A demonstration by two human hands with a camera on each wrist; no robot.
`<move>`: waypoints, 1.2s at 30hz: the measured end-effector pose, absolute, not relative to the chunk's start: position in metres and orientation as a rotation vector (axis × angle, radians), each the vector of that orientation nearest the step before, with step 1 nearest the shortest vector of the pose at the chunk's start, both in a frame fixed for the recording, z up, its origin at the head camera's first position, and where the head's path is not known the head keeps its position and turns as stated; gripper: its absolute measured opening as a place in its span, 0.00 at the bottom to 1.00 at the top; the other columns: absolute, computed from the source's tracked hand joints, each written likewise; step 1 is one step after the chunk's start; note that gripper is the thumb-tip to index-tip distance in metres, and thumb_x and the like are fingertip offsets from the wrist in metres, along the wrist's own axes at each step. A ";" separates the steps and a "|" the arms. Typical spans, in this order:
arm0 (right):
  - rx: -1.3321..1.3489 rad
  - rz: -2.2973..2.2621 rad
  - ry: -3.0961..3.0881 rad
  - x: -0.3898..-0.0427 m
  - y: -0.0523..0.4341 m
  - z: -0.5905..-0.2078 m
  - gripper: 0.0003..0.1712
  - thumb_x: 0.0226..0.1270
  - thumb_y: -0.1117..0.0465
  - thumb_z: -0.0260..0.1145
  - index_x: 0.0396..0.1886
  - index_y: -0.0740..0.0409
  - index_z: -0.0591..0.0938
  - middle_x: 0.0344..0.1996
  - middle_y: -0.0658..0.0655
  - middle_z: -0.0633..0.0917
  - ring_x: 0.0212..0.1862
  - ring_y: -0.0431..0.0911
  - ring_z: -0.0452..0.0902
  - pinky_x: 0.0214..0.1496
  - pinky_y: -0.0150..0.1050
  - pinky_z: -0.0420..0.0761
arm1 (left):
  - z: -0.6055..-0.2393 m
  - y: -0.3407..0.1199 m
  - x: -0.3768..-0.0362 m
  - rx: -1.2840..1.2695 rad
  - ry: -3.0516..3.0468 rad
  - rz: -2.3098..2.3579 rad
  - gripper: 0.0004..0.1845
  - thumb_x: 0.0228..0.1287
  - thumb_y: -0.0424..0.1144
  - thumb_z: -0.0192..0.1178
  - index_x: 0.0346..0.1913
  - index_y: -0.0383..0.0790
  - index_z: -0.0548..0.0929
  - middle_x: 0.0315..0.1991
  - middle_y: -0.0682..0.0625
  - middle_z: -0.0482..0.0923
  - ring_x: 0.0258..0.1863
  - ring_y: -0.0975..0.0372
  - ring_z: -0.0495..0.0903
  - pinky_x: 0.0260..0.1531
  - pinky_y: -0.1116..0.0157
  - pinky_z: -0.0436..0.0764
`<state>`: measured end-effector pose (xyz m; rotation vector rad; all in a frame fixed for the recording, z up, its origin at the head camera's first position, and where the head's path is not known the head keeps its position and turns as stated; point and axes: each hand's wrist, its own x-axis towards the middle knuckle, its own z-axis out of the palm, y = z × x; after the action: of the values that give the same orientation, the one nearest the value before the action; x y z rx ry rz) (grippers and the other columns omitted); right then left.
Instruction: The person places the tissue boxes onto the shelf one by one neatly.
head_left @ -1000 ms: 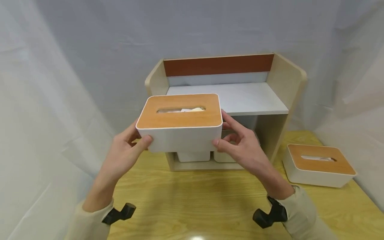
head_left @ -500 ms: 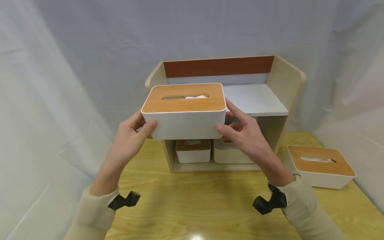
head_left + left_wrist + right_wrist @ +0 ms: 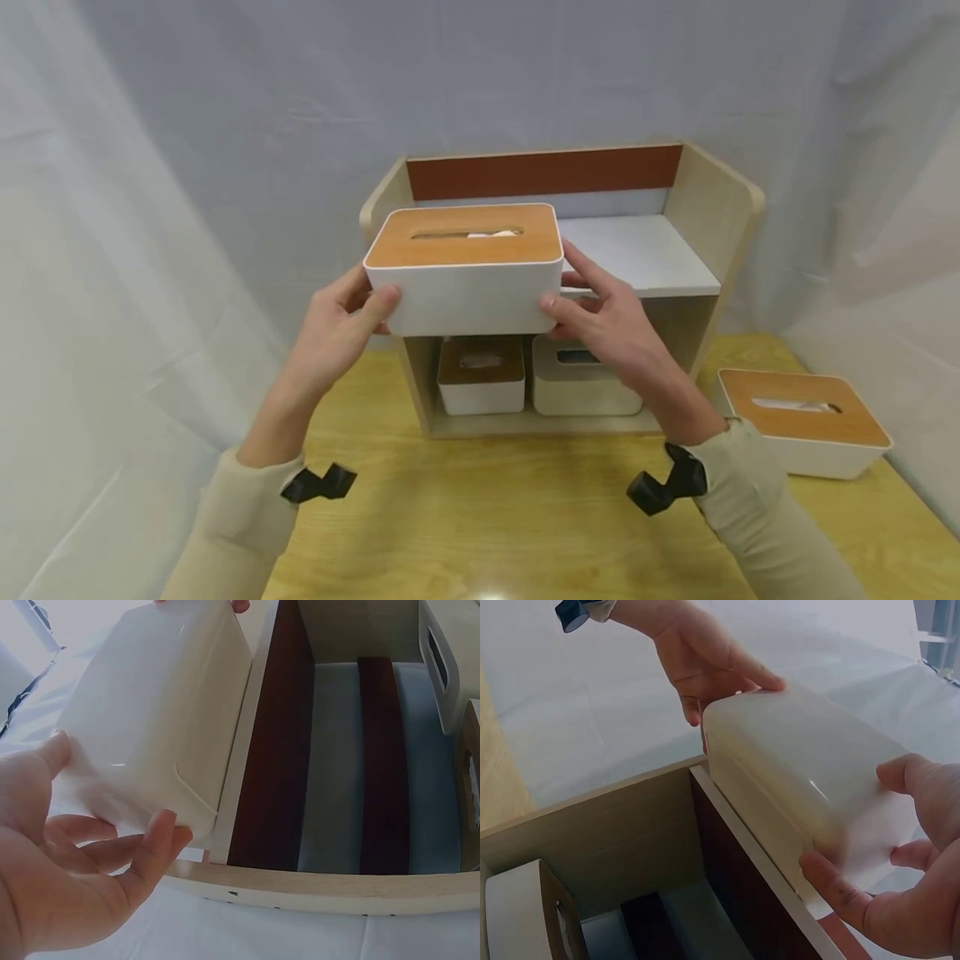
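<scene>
Both hands hold a white tissue box (image 3: 468,300) with a wood-coloured lid, level at the front edge of the white upper shelf (image 3: 637,254). A bit of tissue shows in its slot. My left hand (image 3: 330,333) grips the left end, thumb on the front face. At the opposite end, my right hand (image 3: 618,333) grips it the same way. In the left wrist view, the box's underside (image 3: 142,682) lies close along the shelf board's edge. The right wrist view shows the box (image 3: 802,742) between the fingers of both hands.
Inside the lower compartment of the wooden shelf unit (image 3: 723,217) stand a brown-topped tissue box (image 3: 482,396) and a cream tissue box (image 3: 585,396). Another wood-lidded tissue box (image 3: 813,454) sits on the table (image 3: 465,517) at right. White sheeting (image 3: 225,125) hangs behind and at both sides.
Both hands have raised the tissue box and moved it slightly right and away, toward the upper shelf. The two boxes in the lower compartment have come into fuller view.
</scene>
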<state>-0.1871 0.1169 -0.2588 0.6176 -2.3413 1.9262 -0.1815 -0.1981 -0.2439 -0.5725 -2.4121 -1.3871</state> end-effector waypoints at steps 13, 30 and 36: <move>0.646 1.923 -2.320 -0.195 0.112 -0.262 0.42 0.72 0.54 0.64 0.79 0.36 0.56 0.67 0.60 0.71 0.57 0.55 0.79 0.47 0.48 0.85 | -0.250 -0.198 -0.180 -0.634 -2.303 -1.447 0.30 0.74 0.41 0.56 0.75 0.43 0.63 0.64 0.42 0.71 0.56 0.48 0.79 0.46 0.72 0.80; 0.573 1.645 -2.284 -0.200 0.114 -0.263 0.34 0.71 0.55 0.66 0.73 0.53 0.68 0.63 0.60 0.76 0.49 0.52 0.79 0.44 0.36 0.83 | -0.262 -0.178 -0.188 -0.495 -2.135 -1.402 0.26 0.69 0.32 0.61 0.66 0.30 0.68 0.57 0.40 0.75 0.52 0.52 0.79 0.45 0.73 0.79; 0.604 1.622 -2.097 -0.199 0.109 -0.266 0.29 0.66 0.64 0.69 0.66 0.62 0.73 0.58 0.58 0.79 0.54 0.48 0.78 0.52 0.34 0.82 | -0.272 -0.169 -0.195 -0.482 -2.013 -1.384 0.23 0.66 0.28 0.62 0.61 0.29 0.67 0.54 0.40 0.76 0.51 0.55 0.81 0.47 0.69 0.82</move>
<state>-0.1989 0.1088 -0.2662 0.6039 -2.0965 1.6224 -0.1952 -0.1687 -0.2719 -0.4824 -2.0130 -1.3839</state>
